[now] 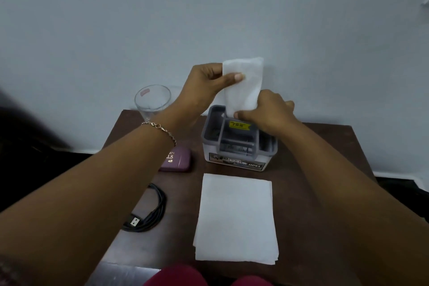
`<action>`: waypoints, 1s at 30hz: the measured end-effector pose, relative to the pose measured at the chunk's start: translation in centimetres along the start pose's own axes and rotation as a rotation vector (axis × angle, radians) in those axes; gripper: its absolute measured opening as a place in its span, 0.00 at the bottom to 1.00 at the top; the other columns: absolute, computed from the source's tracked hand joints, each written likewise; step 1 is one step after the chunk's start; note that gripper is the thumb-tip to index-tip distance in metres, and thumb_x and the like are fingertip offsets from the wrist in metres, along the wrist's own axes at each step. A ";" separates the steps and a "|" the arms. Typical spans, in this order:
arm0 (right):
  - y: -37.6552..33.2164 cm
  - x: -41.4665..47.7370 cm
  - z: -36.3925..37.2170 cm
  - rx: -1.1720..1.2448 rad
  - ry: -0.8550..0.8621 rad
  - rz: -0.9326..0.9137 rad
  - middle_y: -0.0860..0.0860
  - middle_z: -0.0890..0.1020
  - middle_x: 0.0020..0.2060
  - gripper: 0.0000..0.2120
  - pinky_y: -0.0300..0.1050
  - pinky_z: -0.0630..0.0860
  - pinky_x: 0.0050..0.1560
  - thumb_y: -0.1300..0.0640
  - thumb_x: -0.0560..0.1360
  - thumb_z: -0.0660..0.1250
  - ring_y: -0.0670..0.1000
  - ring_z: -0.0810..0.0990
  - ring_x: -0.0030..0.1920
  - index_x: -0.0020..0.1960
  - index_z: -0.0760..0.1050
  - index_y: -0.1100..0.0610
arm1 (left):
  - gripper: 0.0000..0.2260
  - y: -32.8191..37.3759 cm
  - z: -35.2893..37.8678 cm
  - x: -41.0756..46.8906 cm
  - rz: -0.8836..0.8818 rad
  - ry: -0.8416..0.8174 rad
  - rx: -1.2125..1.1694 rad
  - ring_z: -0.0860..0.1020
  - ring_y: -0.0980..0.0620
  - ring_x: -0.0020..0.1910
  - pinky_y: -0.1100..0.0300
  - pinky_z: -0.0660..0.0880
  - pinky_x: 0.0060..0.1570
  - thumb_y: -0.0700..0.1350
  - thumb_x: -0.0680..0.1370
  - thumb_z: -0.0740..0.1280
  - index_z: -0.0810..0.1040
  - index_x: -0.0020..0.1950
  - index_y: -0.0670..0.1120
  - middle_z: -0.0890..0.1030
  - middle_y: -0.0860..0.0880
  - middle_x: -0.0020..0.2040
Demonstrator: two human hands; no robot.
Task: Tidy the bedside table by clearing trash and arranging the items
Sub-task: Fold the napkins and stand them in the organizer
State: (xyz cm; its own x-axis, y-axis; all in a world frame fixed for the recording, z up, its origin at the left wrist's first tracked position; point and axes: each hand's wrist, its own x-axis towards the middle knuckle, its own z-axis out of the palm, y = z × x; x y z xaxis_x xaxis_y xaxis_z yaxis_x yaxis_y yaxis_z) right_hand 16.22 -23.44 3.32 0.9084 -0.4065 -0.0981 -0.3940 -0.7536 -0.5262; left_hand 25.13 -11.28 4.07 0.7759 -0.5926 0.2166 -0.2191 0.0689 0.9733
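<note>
A folded white tissue (246,83) is held upright over the back left slot of a grey plastic organiser box (239,158) on the dark wooden bedside table (313,193). My left hand (206,83) pinches the tissue's upper left edge. My right hand (267,111) grips its lower end just above the box. The tissue's bottom tip reaches the slot's rim. A second, larger folded white tissue (235,218) lies flat on the table in front of the box.
An empty clear glass (152,100) stands at the table's back left corner. A purple case (178,160) lies left of the box. A coiled black USB cable (148,213) rests near the left edge. A pale wall rises behind the table.
</note>
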 end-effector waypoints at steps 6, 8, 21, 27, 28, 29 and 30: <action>1.2 0.5 -0.2 0.190 0.069 0.010 0.50 0.77 0.51 0.15 0.52 0.61 0.55 0.44 0.69 0.70 0.55 0.72 0.57 0.49 0.69 0.47 | 0.04 -1.0 0.4 -0.3 -0.007 -0.024 -0.012 0.83 0.60 0.41 0.67 0.78 0.41 0.36 0.74 0.68 0.82 0.43 0.45 0.85 0.57 0.36; 1.5 0.6 0.4 0.201 0.048 0.035 0.49 0.75 0.51 0.18 0.52 0.61 0.56 0.42 0.68 0.71 0.54 0.71 0.57 0.52 0.69 0.48 | 0.05 -1.6 0.6 -0.1 -0.022 -0.019 0.010 0.83 0.60 0.41 0.66 0.79 0.42 0.37 0.73 0.69 0.82 0.41 0.47 0.85 0.57 0.36; 2.3 0.7 1.6 0.313 0.134 0.032 0.47 0.75 0.51 0.15 0.50 0.62 0.57 0.45 0.70 0.69 0.53 0.73 0.57 0.53 0.71 0.49 | 0.06 -3.9 0.5 0.1 -0.111 -0.010 0.083 0.81 0.44 0.49 0.44 0.78 0.54 0.41 0.70 0.73 0.83 0.46 0.44 0.83 0.43 0.47; 2.4 0.4 1.9 0.306 0.183 0.008 0.46 0.73 0.49 0.12 0.56 0.64 0.61 0.46 0.71 0.69 0.54 0.73 0.58 0.46 0.67 0.46 | 0.09 -4.4 0.7 -0.3 -0.115 0.015 0.086 0.81 0.40 0.52 0.42 0.77 0.54 0.43 0.69 0.74 0.83 0.48 0.42 0.83 0.41 0.50; 2.4 0.3 1.8 0.280 0.215 -0.008 0.46 0.73 0.48 0.11 0.53 0.63 0.58 0.46 0.71 0.69 0.53 0.73 0.57 0.46 0.67 0.46 | 0.10 -4.4 0.7 -0.3 -0.110 0.020 0.079 0.80 0.39 0.53 0.43 0.78 0.54 0.42 0.70 0.73 0.82 0.49 0.41 0.82 0.39 0.52; 2.4 0.2 1.7 0.258 0.241 -0.027 0.45 0.73 0.48 0.10 0.51 0.61 0.55 0.46 0.71 0.68 0.53 0.73 0.57 0.46 0.68 0.46 | 0.10 -4.3 0.7 -0.3 -0.102 0.020 0.080 0.80 0.39 0.53 0.44 0.78 0.53 0.41 0.70 0.73 0.82 0.49 0.40 0.82 0.39 0.52; 2.3 0.1 1.7 0.240 0.255 -0.043 0.46 0.74 0.49 0.09 0.50 0.59 0.53 0.46 0.71 0.68 0.53 0.72 0.57 0.47 0.70 0.47 | 0.09 -4.4 0.7 -0.3 -0.097 0.021 0.089 0.81 0.41 0.52 0.48 0.79 0.52 0.41 0.71 0.73 0.82 0.49 0.39 0.82 0.39 0.52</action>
State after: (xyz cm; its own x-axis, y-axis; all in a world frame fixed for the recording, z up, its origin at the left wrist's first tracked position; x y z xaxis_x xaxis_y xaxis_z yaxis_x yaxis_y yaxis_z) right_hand 15.64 -24.35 0.61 0.8471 -0.5162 0.1268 -0.2849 -0.6423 -0.7115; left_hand 25.45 -11.97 -0.31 0.8077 -0.5762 0.1246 -0.1936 -0.0596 0.9793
